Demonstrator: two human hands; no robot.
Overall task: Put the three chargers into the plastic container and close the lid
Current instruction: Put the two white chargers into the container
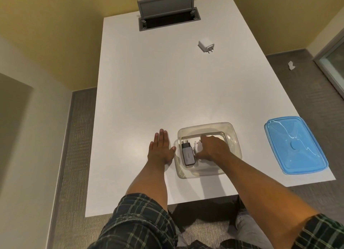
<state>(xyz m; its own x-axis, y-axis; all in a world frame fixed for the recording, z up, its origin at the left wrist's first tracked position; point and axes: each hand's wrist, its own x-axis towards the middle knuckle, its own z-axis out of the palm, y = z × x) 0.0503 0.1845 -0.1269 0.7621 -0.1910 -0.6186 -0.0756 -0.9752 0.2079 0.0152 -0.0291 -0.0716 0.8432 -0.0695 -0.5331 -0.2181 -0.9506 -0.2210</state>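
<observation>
A clear plastic container (233, 135) stands near the front edge of the white table. Inside it lies a grey and black charger (187, 153) along the left wall. My right hand (212, 147) is down in the container, fingers closed on a white charger (197, 145) whose two pins stick out past my fingers. My left hand (160, 149) lies flat and open on the table just left of the container, its thumb near the container's wall. Another white charger (205, 45) lies far back on the right. The blue lid (295, 144) rests to the right of the container.
The white table (149, 81) has an open grey cable hatch (167, 12) at its far end. The lid overhangs the table's right edge. Carpeted floor surrounds the table, with a small white scrap (291, 65) on it at the right.
</observation>
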